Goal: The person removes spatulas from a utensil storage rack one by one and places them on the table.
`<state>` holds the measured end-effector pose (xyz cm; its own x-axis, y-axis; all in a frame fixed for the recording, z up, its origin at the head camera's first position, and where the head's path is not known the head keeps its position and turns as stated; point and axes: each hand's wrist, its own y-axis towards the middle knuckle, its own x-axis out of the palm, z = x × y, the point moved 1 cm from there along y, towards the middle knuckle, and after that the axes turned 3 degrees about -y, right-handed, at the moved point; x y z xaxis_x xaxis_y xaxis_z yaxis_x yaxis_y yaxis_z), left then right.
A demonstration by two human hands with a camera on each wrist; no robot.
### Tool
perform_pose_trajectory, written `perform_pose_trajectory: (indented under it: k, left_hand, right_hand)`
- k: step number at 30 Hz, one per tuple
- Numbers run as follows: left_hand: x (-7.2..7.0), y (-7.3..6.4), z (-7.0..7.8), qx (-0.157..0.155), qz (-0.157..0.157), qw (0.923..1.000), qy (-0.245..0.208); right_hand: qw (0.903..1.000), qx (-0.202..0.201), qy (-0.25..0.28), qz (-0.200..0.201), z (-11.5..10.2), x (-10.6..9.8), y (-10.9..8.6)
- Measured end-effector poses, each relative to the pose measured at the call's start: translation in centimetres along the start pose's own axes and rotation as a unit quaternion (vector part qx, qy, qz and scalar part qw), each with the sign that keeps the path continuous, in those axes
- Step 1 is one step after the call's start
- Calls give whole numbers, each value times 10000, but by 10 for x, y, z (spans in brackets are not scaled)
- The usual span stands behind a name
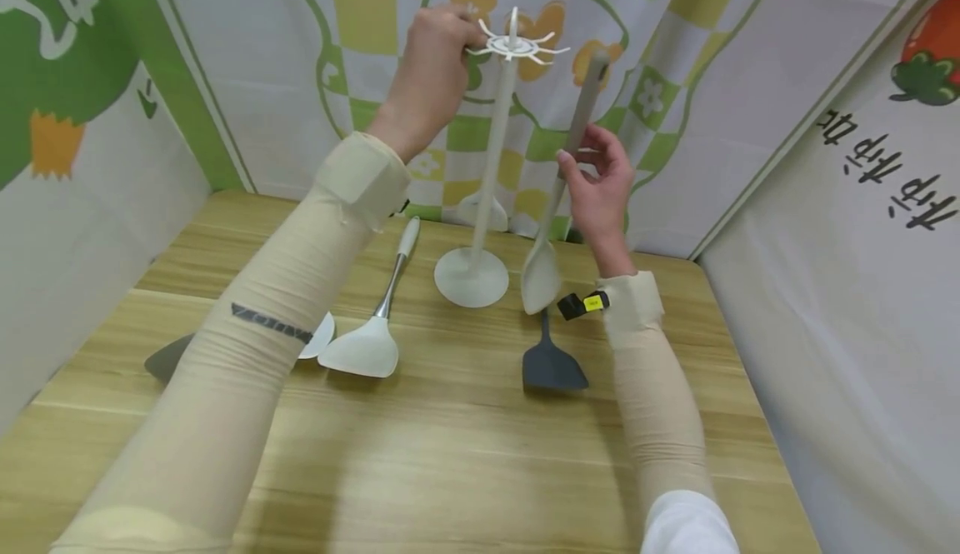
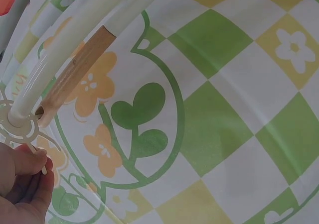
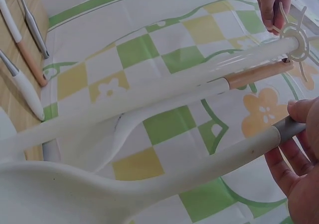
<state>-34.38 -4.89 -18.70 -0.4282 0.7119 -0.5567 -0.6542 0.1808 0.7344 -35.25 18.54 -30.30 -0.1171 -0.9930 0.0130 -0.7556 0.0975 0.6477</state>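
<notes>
My left hand [image 1: 438, 58] pinches one hook at the top of a white utensil rack [image 1: 495, 146], whose round base stands on the table. My right hand [image 1: 600, 183] grips the grey handle of a cream spoon [image 1: 541, 279], held head down just right of the pole; its bowl fills the lower left of the right wrist view. Behind the pole hangs a white utensil with a wooden handle [image 3: 254, 74], its top end at the ring of hooks. Its white head [image 1: 495, 214] shows partly behind the pole.
On the wooden table [image 1: 450, 454] lie a white turner [image 1: 363, 350] with a metal shank and a dark grey turner [image 1: 551, 366] below the spoon. A grey blade [image 1: 167, 358] and a white utensil head [image 1: 321, 337] are partly hidden by my left arm. A patterned cloth [image 1: 363, 12] hangs behind.
</notes>
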Motion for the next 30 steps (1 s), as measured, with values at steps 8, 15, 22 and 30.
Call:
perform_pose_trajectory:
  k: [8,15,22,30]
  left_hand:
    - [-1,0,-1,-162,-68,9998,-55]
    - [-2,0,-2,-256,-82,9996,-112]
    - [-1,0,-3,-148,-18,9998,-125]
    - [0,0,-1,-149,6,9998,-143]
  right_hand:
    - [9998,-147,-119,43,6,-8,-2]
    - [9993,-237,-300,55,0,-14,-6]
    - [9992,70,-392,79,-16,-17,-11]
    - [9984,96,-555,6,-14,-25,-13]
